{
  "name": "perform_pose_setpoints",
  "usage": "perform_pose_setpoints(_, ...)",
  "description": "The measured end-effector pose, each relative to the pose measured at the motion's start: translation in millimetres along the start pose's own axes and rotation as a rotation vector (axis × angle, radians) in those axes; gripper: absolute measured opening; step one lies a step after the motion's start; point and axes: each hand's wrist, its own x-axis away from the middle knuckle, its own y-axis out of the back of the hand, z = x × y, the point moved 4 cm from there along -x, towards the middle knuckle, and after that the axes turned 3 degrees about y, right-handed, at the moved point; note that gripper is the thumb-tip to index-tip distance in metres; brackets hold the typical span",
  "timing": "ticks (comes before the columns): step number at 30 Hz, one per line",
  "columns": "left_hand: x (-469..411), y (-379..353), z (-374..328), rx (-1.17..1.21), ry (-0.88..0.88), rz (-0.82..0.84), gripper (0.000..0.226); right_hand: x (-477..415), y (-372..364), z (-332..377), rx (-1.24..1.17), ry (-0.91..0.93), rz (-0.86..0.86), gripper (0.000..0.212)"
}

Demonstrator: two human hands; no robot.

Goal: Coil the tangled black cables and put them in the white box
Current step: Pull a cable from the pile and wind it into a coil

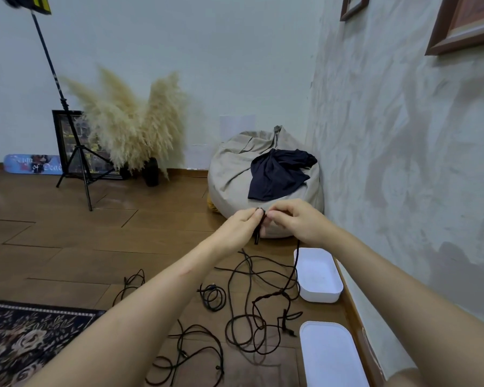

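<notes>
Both my hands are raised in front of me and pinch one black cable (296, 263) near its end. My left hand (242, 224) holds the folded end, whose plug hangs just below my fingers. My right hand (294, 220) pinches the same cable beside it, and the rest trails down from that hand to the floor. Several more black cables (249, 311) lie tangled on the wooden floor below my arms. The open white box (317, 296) stands on the floor by the right wall, with nothing visible inside.
A white lid (330, 356) lies flat in front of the box. A beige beanbag (235, 166) with a dark cloth on it sits in the corner. A light stand (80, 163), pampas grass in vases and a framed picture stand at the back left. A patterned rug (25, 336) covers the near left floor.
</notes>
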Motion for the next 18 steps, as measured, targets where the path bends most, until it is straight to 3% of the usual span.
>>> perform_pose_setpoints(3,5,-7,-6,-0.004,-0.025,0.116,0.040,0,4,-4,-0.012,-0.001,-0.041,0.023)
perform_pose_setpoints(8,6,-11,-2,-0.168,-0.003,0.107,0.031,2,7,-10,-0.073,-0.050,-0.106,0.019)
perform_pose_setpoints(16,6,1,6,-0.148,0.093,-0.215,0.033,3,0,-24,-0.093,-0.137,-0.051,0.013)
perform_pose_setpoints(18,8,2,5,-0.147,0.086,-0.183,0.032,2,3,-21,-0.029,-0.116,-0.098,0.013)
